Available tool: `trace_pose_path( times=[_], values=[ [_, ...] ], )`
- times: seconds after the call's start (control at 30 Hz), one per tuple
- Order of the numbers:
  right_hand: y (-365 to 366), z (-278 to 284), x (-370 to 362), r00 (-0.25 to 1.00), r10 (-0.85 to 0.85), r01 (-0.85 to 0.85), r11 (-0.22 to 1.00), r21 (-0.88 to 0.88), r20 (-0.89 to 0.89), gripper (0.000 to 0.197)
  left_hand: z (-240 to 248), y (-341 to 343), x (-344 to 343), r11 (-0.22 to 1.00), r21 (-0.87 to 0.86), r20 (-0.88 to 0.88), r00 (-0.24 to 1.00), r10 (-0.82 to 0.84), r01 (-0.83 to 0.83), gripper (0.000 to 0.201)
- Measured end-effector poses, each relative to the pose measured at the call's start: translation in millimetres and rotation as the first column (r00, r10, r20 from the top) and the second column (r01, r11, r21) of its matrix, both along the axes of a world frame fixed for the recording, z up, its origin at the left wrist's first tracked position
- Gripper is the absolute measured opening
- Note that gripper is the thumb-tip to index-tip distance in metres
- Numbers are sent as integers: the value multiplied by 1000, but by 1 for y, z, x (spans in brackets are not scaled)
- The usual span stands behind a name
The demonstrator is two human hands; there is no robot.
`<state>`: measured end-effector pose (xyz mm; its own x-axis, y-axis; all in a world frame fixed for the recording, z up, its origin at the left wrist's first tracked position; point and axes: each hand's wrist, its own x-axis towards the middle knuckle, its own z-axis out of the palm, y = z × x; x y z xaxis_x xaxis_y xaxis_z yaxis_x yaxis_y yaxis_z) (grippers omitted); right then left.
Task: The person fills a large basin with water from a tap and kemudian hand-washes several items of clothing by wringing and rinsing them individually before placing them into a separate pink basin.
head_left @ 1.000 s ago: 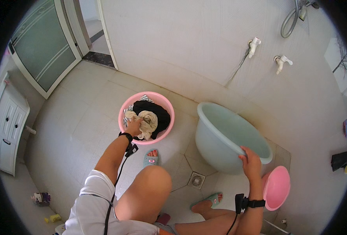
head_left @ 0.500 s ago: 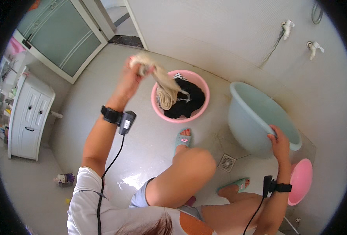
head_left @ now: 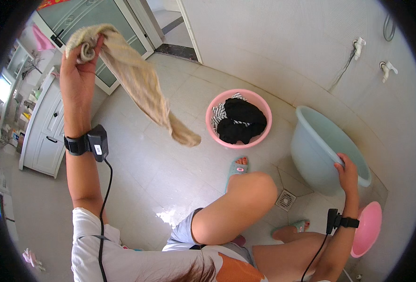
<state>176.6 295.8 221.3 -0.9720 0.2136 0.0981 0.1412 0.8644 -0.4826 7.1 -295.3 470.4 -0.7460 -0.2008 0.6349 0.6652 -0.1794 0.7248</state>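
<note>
The left hand (head_left: 80, 77), at ten o'clock, has its fingers closed on a long beige fabric garment (head_left: 135, 77) — raised in the air, its loose end trailing toward four o'clock. Past three o'clock, the right hand's (head_left: 347, 175) fingers grip the rim of a large pale-blue round tub (head_left: 311, 157). A round pink basin (head_left: 239, 146) holds black and striped clothes (head_left: 243, 117).

Cloth (head_left: 137, 80) beige. Clothes basin (head_left: 240, 146) pink; plain garment (head_left: 245, 113) black, striped garment (head_left: 219, 114) black and white. Big tub (head_left: 312, 157) pale blue-green. Side basin (head_left: 368, 229) pink. Slippers (head_left: 240, 169) mint-green. Cabinet (head_left: 43, 151), taps (head_left: 359, 48) white. Floor tiles (head_left: 177, 190) grey.
</note>
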Motion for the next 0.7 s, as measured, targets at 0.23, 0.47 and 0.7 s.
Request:
trace_pose_path(
  times=[0.23,0.47,0.7],
  values=[
    [13,-13,0,999,11,-11,1000,2,-30,30,-90,-9,2,998,-58,405,914,25,-2,25],
    [8,-8,-1,999,-2,1,1000,-26,-36,29,-236,-44,-15,435,-864,498,565,658,254,47],
    [7,-8,1,998,13,-13,1000,-1,-61,31,-213,66,-54,188,-952,290,908,302,241,36]
  ],
)
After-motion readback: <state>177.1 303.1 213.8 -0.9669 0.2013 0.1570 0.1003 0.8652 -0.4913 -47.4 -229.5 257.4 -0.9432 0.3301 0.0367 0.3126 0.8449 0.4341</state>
